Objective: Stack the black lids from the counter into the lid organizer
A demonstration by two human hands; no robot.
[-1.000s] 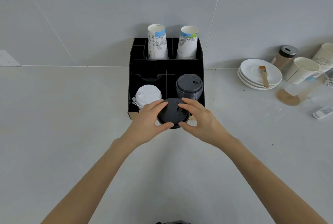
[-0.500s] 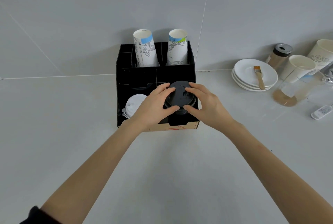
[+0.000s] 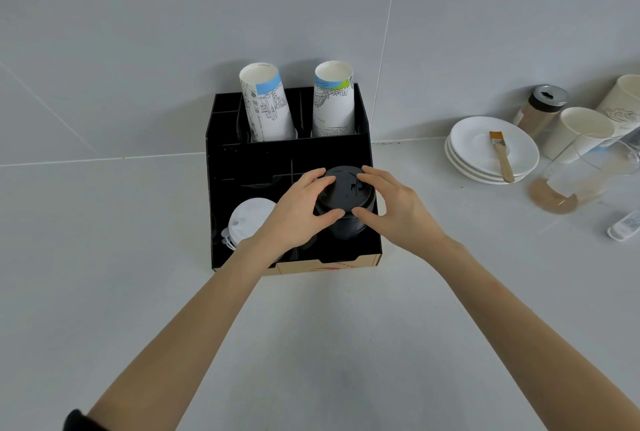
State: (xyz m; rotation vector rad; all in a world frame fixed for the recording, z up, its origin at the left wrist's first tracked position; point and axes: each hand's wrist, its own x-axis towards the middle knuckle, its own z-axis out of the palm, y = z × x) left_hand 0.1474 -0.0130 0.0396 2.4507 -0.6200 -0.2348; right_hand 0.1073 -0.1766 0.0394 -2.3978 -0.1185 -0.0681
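A black lid organizer [image 3: 221,188] stands against the wall on the grey counter. In its front right compartment sits a stack of black lids [image 3: 348,226]. On top of that stack is one more black lid [image 3: 343,188], gripped from both sides: my left hand [image 3: 298,212] holds its left rim and my right hand [image 3: 391,205] its right rim. The front left compartment holds white lids [image 3: 247,222], partly hidden behind my left wrist.
Two stacks of printed paper cups [image 3: 266,105] stand in the organizer's back slots. To the right are stacked white plates [image 3: 485,160] with a brush [image 3: 500,157], a shaker jar [image 3: 540,112], white cups [image 3: 578,132], a glass jug [image 3: 581,174] and a small remote [image 3: 625,228].
Both hands carried the black lid from in front of the organizer up and back onto the stack of black lids in the front right compartment, and still grip it.
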